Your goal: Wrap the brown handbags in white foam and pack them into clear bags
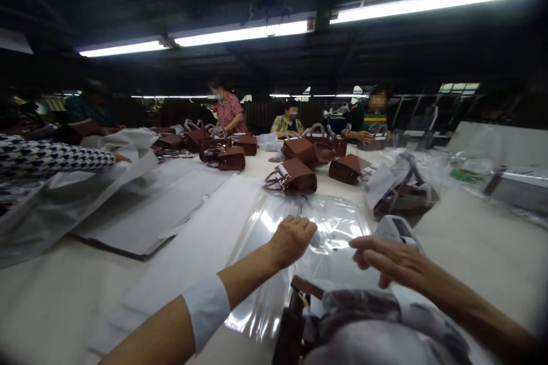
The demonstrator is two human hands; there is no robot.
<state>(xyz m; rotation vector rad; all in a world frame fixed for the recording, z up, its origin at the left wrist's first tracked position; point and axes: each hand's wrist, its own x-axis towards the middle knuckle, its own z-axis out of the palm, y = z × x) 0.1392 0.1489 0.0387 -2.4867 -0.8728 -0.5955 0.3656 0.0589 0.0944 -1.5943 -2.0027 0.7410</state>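
Note:
My left hand [293, 239] is over a stack of clear plastic bags [257, 274], its fingers curled closed; whatever they may hold is hidden. My right hand [387, 258] hovers to the right with fingers stretched out and slightly apart, holding nothing that I can see. Just behind it stands a white and grey device [396, 229], partly covered by the hand. Below both hands, close to me, sits a brown handbag [287, 325]. Its handles [363, 303] are wrapped in translucent film.
Long white sheets [184, 245] lie left of the bags. Several brown handbags [302, 177] stand farther back, and a bagged handbag [405, 194] is at right. A co-worker's checked sleeve [55, 154] reaches in from the left over translucent sheeting [115, 174]. Other people work across the table.

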